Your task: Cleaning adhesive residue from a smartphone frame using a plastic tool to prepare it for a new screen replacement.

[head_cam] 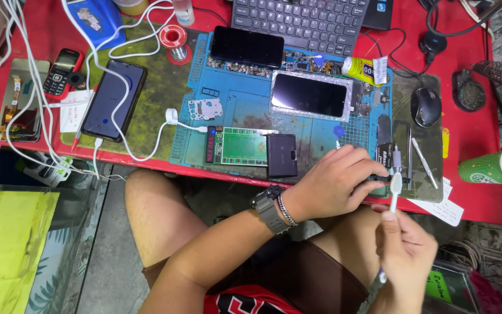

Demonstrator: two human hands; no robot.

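Head view, lower right: the right hand [405,250] is closed around a white toothbrush [394,192], bristles up against a small dark part [382,179] that the left hand [335,183] pinches at the red counter [477,134] edge. Hard scrubbing could flick that part off. Farther up, the green paper cup [498,167] could tip.

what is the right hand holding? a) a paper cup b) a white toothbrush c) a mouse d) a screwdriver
b: the right hand grips a white toothbrush by its handle, head up, next to the small dark part in the left hand; the cup and mouse sit untouched on the table.
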